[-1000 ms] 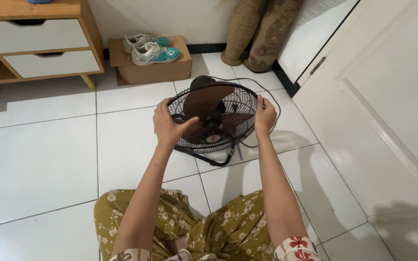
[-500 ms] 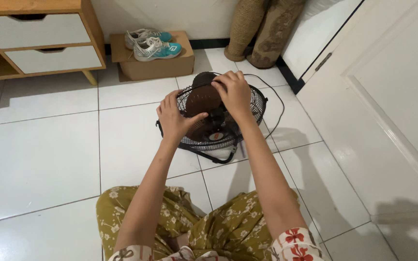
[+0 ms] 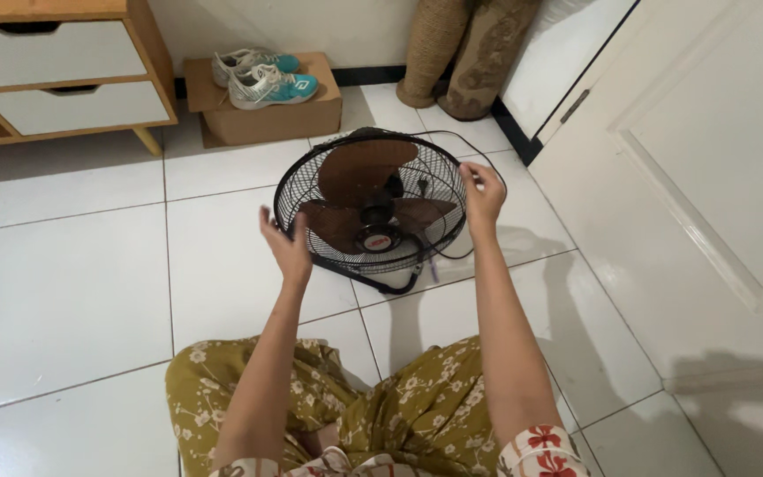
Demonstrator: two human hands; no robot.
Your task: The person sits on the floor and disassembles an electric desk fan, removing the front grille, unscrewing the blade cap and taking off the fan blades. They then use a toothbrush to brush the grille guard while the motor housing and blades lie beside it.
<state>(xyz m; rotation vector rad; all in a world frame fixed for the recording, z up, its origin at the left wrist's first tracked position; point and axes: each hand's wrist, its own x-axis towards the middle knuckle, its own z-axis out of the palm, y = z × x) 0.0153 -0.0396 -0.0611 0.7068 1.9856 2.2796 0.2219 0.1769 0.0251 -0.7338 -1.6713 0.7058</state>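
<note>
White tiled floor (image 3: 72, 291): a black-caged fan (image 3: 373, 203) with brown blades stands near its middle, tilted back. The left hand (image 3: 286, 243) hovers released just beside the cage's left rim; the right hand (image 3: 484, 190) pinches the right rim. Behind, sneakers (image 3: 262, 78) sit on a cardboard box (image 3: 267, 119) beside a wooden drawer unit (image 3: 64, 79).

Sneakers (image 3: 262, 78) on cardboard box (image 3: 267, 119), beside drawer cabinet (image 3: 64, 79).
</note>
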